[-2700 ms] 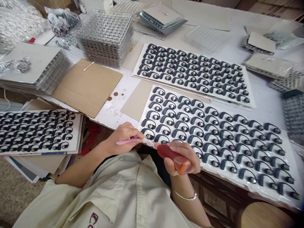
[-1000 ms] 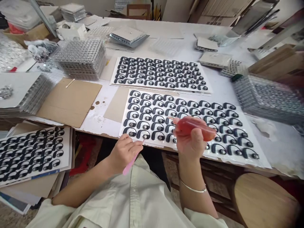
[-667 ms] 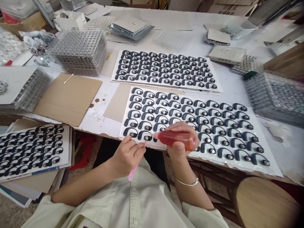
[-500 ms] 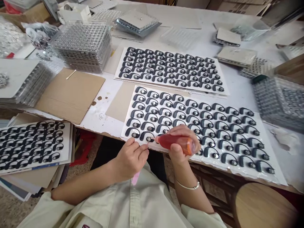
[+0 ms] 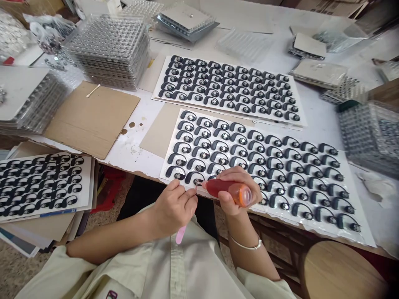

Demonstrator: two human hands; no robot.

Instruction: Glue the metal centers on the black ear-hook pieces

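A white table [image 5: 124, 145] carries stacked clear trays [image 5: 107, 52], a cardboard sheet [image 5: 93, 120] and white sheets of dark ear-hook pieces. The nearest sheet [image 5: 358, 230] lies right along the table's front edge. The left hand [image 5: 174, 209] and right hand [image 5: 237, 193] meet at its lower-left corner. Left fingers [image 5: 189, 198] pinch a thin pink stick [image 5: 181, 234], its tip apparently at one ear-hook piece [image 5: 197, 181] in the front row. Right fingers [image 5: 240, 174] curl round a red squeeze bottle [image 5: 222, 189], its nozzle just beside that piece. Risk: a hard squeeze or slipped nozzle could smear neighbouring pieces; a knock could shift the sheet at the edge. Both forearms come in low from the body, wrists bent, a thin bangle [image 5: 245, 245] on the right wrist.
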